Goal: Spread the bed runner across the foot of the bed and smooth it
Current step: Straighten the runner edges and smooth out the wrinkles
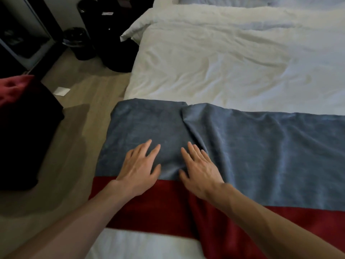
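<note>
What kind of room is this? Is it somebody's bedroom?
A bedroom, most likely a hotel room. It has a big white duvet, a blue and red bed runner laid across the foot end, and a dark waste bin on the floor.

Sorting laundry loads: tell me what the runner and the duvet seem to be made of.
The runner looks like velvet or chenille in blue and red bands: it has a soft sheen and shaded nap streaks. The duvet is probably white cotton or a blend, matte with fine crisp creases. Neither is certain by sight.

Dim room, soft focus (wide-angle bending at edges).
</note>
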